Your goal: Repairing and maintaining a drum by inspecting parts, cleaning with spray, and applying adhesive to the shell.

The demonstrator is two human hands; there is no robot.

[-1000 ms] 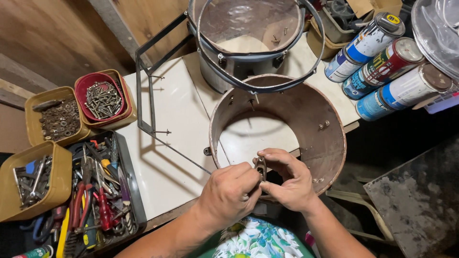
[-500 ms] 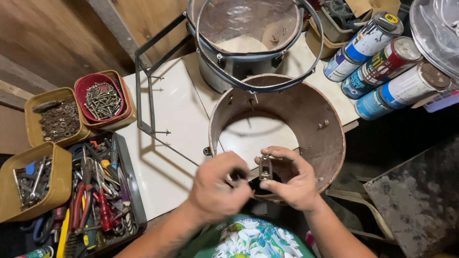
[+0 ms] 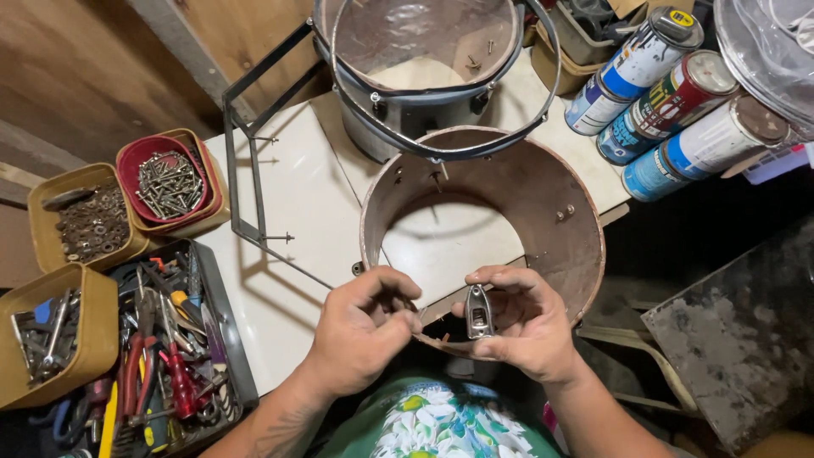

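Note:
A round brown drum shell lies open on a white table, its near rim right in front of me. My right hand holds a small silver metal lug against that near rim. My left hand is closed beside it, fingertips pinched at the rim; what it pinches is hidden. Behind the shell stands a second, metal drum with a loose metal hoop leaning over both.
Left of the table are tubs of screws, washers and bolts, plus a tray of hand tools. A black metal frame lies on the table. Three spray cans lie at the right.
The silver lug has come down from between both hands to the near rim, now in my right hand alone. My left hand has drawn slightly left.

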